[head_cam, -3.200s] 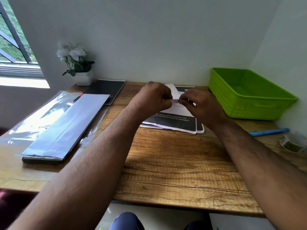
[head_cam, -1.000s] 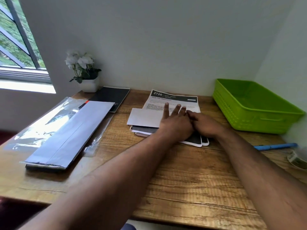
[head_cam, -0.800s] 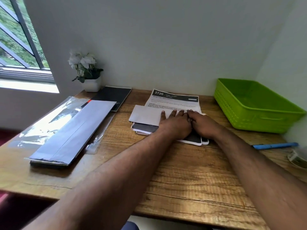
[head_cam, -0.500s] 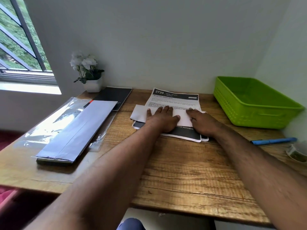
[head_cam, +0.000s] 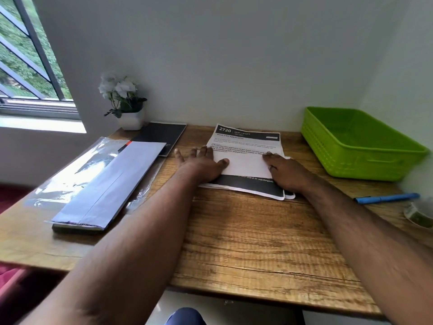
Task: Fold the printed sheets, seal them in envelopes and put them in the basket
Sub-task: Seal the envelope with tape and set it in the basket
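A folded white sheet [head_cam: 244,164] lies flat on a small stack of printed sheets [head_cam: 248,139] with black headers, at the back middle of the wooden desk [head_cam: 246,231]. My left hand [head_cam: 201,164] presses palm-down on the fold's left end, fingers spread. On the right end rests my right hand [head_cam: 284,172], also flat. Neither hand grips anything. The green basket [head_cam: 365,170] stands at the back right, with nothing visible inside. A pile of long grey envelopes [head_cam: 110,184] lies at the left on a clear plastic wrapper.
A white pot of flowers [head_cam: 127,102] and a black notebook [head_cam: 164,136] sit at the back left. A blue pen [head_cam: 386,198] and a roll of tape [head_cam: 419,213] lie near the right edge. A window is at the far left.
The sheet I held up in both hands now lies on the stack. My hands, together at its middle a second ago, have slid apart to its two ends, flattening it.
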Action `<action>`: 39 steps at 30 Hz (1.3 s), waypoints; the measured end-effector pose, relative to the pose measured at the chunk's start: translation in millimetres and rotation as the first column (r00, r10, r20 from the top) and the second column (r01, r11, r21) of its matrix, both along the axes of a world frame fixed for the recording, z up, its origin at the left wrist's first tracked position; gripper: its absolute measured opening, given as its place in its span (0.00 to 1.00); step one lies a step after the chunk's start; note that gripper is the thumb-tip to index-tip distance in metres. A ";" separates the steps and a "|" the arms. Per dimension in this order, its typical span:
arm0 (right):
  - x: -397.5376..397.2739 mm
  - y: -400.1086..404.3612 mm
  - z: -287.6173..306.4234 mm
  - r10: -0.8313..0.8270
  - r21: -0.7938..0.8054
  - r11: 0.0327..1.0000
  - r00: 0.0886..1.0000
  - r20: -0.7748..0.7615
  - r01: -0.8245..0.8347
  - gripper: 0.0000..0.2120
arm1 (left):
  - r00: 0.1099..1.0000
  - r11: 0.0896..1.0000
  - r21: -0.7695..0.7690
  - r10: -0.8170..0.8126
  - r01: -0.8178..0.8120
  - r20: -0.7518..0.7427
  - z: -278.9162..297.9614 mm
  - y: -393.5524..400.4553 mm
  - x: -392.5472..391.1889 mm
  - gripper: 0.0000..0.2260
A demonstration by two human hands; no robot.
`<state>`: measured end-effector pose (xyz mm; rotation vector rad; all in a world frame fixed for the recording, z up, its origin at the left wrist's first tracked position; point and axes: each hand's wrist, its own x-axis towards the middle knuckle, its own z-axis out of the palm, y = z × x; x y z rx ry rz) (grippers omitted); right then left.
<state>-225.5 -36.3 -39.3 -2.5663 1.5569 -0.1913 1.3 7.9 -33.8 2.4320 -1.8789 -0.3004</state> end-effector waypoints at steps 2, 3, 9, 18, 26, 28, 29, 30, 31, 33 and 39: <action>-0.1 -1.2 -1.0 0.001 -0.001 1.000 1.000 0.003 -0.001 0.23 | 1.000 1.000 0.001 0.003 -0.003 -0.020 -0.6 -1.0 0.3 0.35; -0.2 -2.1 -1.6 0.003 -0.002 1.000 1.000 0.002 -0.003 0.23 | 1.000 1.000 -0.004 0.009 -0.009 -0.029 -0.7 -1.5 1.1 0.34; 0.2 -3.1 -2.2 0.009 -0.009 1.000 1.000 0.001 -0.009 0.23 | 0.997 0.999 -0.016 0.047 -0.048 -0.059 2.5 -1.9 9.3 0.33; 3.9 2.6 2.2 -0.025 0.008 1.000 0.998 -0.052 0.025 0.25 | 0.995 0.993 0.073 0.090 -0.087 -0.038 3.4 -0.6 6.1 0.46; 2.1 9.3 3.0 -0.189 0.101 0.974 0.974 -0.126 0.203 0.44 | 0.999 0.999 -0.006 0.034 -0.034 0.009 0.3 9.1 7.3 0.37; 2.9 10.2 5.7 -0.188 0.113 0.973 0.974 -0.128 0.203 0.45 | 1.000 1.000 -0.004 0.016 -0.016 -0.015 0.9 9.8 7.8 0.33; 4.0 9.8 7.8 -0.186 0.122 0.972 0.974 -0.132 0.202 0.46 | 0.999 1.000 0.004 0.018 -0.018 -0.035 1.7 9.8 8.4 0.33; 5.4 11.5 11.8 -0.182 0.144 0.969 0.974 -0.134 0.200 0.48 | 0.999 1.000 0.012 0.018 -0.018 -0.049 3.2 11.2 8.6 0.32; 6.3 10.5 12.4 -0.172 0.163 0.968 0.976 -0.132 0.193 0.51 | 0.998 1.000 0.017 0.018 -0.017 -0.059 2.7 12.4 9.4 0.31; 3.2 7.4 8.5 -0.175 0.179 0.965 0.979 -0.104 0.192 0.59 | 0.997 1.000 -0.001 0.001 -0.002 -0.082 2.6 13.4 7.6 0.28; -21.7 57.2 34.3 -0.099 -0.174 0.977 0.983 0.156 0.126 0.32 | 0.991 0.933 -0.345 -0.068 0.103 0.113 10.0 24.1 -5.0 0.24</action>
